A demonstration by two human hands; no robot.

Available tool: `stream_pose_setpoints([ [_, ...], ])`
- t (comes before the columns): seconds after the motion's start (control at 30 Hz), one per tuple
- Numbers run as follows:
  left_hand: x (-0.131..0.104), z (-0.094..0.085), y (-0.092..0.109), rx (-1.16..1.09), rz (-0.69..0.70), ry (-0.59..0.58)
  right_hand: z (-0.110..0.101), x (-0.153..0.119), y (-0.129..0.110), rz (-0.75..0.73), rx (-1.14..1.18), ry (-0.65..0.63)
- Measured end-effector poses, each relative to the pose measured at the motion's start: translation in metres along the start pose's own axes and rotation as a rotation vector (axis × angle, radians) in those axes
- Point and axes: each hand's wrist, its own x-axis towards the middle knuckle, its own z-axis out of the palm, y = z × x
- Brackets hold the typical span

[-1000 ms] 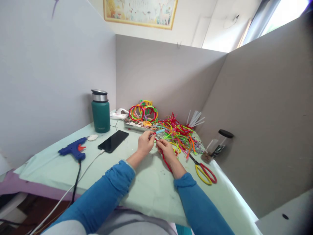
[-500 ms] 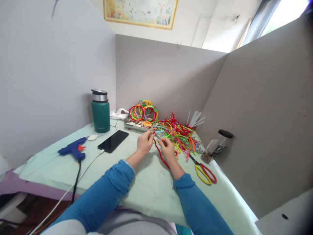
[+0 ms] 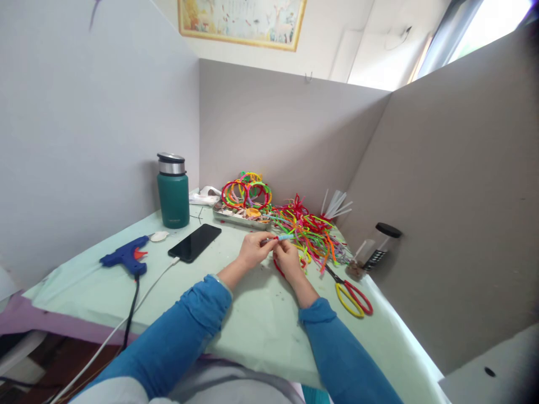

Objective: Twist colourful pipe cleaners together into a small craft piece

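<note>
Over the middle of the table, my left hand pinches a thin piece wound with red, and a light-blue part sticks out to its right. My right hand is closed close against the left fingertips, just below the light-blue part. A red fuzzy stem curves down beside the right hand; its upper end is hidden by the fingers. Behind the hands lies a heap of colourful fuzzy stems.
A metal tray bears colourful rings. Scissors and a clear jar are at right. On the left are a green bottle, a phone, and a corded blue glue gun.
My left hand has moved right and slightly down with the light-blue part, up against my right hand. Less of the red stem shows below the fingers.
</note>
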Motion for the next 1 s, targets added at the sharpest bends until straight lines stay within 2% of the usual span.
stream_pose_setpoints([
  [0.2, -0.001, -0.002, 0.005, -0.049, 0.058, -0.113, -0.003, 0.002, -0.001, 0.027, 0.174, 0.04],
  [0.43, -0.002, -0.004, 0.009, -0.022, 0.137, -0.053, -0.004, 0.004, 0.002, 0.067, 0.282, 0.037],
  [0.57, -0.002, -0.001, 0.005, -0.004, 0.155, -0.045, -0.004, 0.005, 0.005, 0.15, 0.306, 0.032],
  [0.67, -0.002, 0.002, -0.001, 0.049, 0.089, -0.048, -0.004, 0.005, 0.008, 0.209, 0.293, 0.006],
  [0.83, -0.001, 0.005, -0.008, 0.103, -0.086, -0.157, -0.003, 0.005, 0.01, 0.203, 0.26, -0.051],
  [1.0, -0.001, 0.005, -0.01, 0.061, -0.167, -0.139, -0.003, 0.003, 0.006, 0.223, 0.269, -0.095],
])
